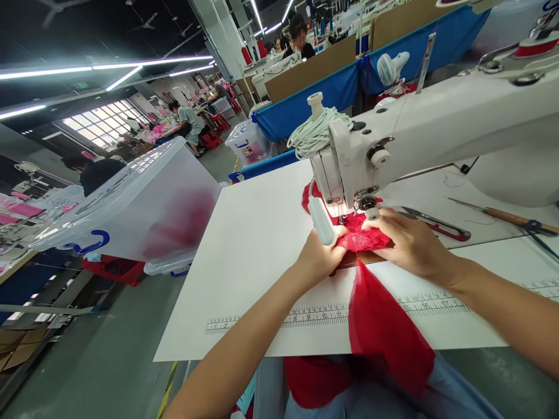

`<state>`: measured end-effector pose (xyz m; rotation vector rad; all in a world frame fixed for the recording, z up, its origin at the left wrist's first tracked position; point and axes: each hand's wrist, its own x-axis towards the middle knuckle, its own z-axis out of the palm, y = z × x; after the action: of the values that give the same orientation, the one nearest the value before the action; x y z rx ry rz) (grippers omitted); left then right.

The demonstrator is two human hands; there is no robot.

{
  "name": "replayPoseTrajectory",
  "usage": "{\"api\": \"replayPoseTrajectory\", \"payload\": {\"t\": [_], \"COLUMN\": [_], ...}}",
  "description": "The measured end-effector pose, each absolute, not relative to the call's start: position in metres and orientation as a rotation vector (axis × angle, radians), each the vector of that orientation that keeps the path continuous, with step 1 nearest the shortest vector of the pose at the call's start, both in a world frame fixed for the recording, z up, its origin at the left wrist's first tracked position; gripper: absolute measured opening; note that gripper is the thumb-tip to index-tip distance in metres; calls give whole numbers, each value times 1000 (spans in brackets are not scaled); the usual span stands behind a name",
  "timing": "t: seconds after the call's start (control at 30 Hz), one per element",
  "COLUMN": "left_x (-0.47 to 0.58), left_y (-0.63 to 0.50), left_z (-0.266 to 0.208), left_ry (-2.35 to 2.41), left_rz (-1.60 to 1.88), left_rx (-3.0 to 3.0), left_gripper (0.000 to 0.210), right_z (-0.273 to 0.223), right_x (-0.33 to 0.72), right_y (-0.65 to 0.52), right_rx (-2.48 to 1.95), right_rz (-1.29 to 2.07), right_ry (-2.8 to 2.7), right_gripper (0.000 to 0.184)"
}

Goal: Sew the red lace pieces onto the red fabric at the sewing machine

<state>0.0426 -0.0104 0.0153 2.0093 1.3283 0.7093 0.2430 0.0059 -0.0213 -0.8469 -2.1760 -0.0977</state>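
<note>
Guiding red lace at an industrial sewing machine [419,125]. The red lace fabric [365,237] lies on the machine bed around the presser foot [342,220], with part of it visible behind the head. We see the left hand [321,256] gripping its left edge between thumb and fingers, just beside the white oblong attachment [322,221]; the right hand [408,241] is closed on the right edge, its fingertips near the foot. A sheer red panel [379,320] hangs from the work over the table's front edge, crossing the printed ruler [314,317]. To do this well, we should spread the lace flat with light, even tension, steering rather than pulling, and keep the fingertips to either side of the needle's path. We judge the panel's hanging weight the likeliest cause of drag, so we would leave it slack. The pointed wooden-handled tool [515,218] lies well apart, on the right of the white tabletop [257,244].
</note>
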Motion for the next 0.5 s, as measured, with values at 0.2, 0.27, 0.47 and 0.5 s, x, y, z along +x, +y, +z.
{"api": "replayPoseTrajectory", "payload": {"t": [0.2,0.27,0.47,0.5], "left_x": [36,36,36,36], "left_y": [-3,-3,-5,-6], "left_z": [26,29,34,34], "left_ry": [1294,1280,1255,1259], "left_rz": [658,657,632,634], "left_rx": [1874,1856,1828,1826], "left_gripper": [36,37,37,38], "right_z": [-21,-16,-5,-4], "right_x": [246,246,249,250], "right_y": [11,10,6,6], "right_rx": [-938,-910,-923,-914], "right_rz": [-327,-318,-269,-275], "right_ry": [-1973,-1926,-1860,-1877], "right_gripper": [37,33,25,24]}}
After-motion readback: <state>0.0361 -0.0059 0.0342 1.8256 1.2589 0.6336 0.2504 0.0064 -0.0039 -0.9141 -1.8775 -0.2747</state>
